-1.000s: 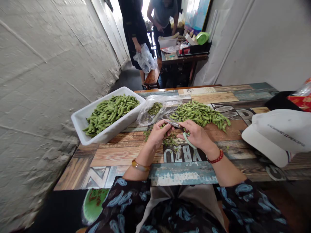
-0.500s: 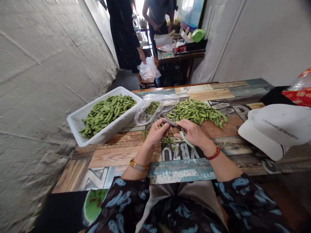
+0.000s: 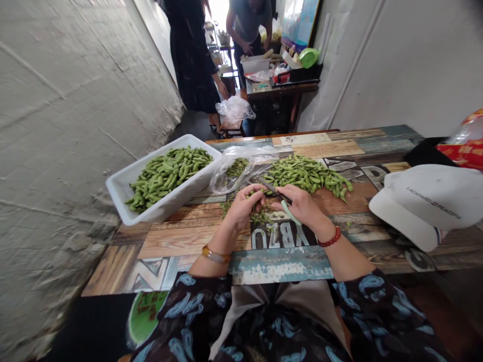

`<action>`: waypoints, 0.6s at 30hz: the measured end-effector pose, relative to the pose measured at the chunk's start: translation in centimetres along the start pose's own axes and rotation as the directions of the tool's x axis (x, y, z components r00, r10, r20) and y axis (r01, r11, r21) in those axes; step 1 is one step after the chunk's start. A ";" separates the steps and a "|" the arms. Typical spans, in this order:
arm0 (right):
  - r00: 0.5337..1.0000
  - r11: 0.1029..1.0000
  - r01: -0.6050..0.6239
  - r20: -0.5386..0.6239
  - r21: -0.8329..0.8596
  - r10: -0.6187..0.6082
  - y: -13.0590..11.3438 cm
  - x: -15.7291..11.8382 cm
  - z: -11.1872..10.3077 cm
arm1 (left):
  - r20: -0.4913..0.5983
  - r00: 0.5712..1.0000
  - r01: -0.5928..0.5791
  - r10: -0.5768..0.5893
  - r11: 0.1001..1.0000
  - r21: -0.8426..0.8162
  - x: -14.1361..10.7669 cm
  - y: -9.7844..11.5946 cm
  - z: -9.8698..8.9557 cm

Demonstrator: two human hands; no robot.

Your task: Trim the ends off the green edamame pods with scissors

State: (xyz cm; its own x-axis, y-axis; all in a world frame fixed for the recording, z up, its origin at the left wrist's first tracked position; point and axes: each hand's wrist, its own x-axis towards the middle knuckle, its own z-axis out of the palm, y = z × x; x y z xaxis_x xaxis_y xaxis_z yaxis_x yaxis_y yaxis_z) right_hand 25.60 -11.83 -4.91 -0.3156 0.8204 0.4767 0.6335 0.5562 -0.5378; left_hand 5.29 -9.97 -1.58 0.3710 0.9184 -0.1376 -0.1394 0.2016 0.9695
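Note:
My left hand (image 3: 243, 205) is closed in a pinch on a green edamame pod (image 3: 250, 194), mostly hidden by the fingers. In my right hand (image 3: 302, 205) is a pair of scissors (image 3: 290, 211) with pale green handles, its dark blades pointing up and left past my left fingertips. Just beyond the blades lies a loose pile of edamame pods (image 3: 307, 173). Snipped stems and trimmings (image 3: 260, 217) are scattered beneath my hands. A clear plastic bag (image 3: 221, 178) holding more green trimmings (image 3: 237, 167) lies behind my left hand.
To the left, a white plastic tub (image 3: 166, 205) holds many pods. A white cap (image 3: 426, 201) rests at the right of the patterned table (image 3: 181, 239). Beyond it, two people stand near a second table (image 3: 279, 90) and a stool with a plastic bag (image 3: 236, 109). A wall (image 3: 56, 151) runs along the left.
The scissors have turned slightly and their blades now point farther up, apart from the left fingers. In the background, a person's hand has let go of the plastic bag on the stool.

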 end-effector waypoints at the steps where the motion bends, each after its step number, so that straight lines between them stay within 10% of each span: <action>1: 1.000 1.000 -0.004 -0.025 -0.013 0.003 0.2 0.0 0.1 | 0.010 1.000 0.001 -0.001 1.000 -0.020 0.0 0.0 0.0; 12: 0.986 0.996 0.061 -0.154 -0.060 -0.069 0.6 -0.5 0.5 | -0.231 0.948 -0.196 0.218 0.974 0.115 -0.5 2.7 -2.1; 18: 0.983 0.997 0.069 -0.167 -0.037 -0.074 0.4 -0.4 0.3 | -0.278 0.742 -0.220 0.610 0.613 0.759 1.9 9.9 -10.7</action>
State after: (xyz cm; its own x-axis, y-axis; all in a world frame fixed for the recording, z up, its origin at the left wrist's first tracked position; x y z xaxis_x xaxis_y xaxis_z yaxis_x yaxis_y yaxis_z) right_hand 25.75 -11.82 -5.56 -0.2394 0.7435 0.6244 0.6360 0.6061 -0.4777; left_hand -5.19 -2.55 5.59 -0.0649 0.8988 0.4334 0.5299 -0.3370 0.7782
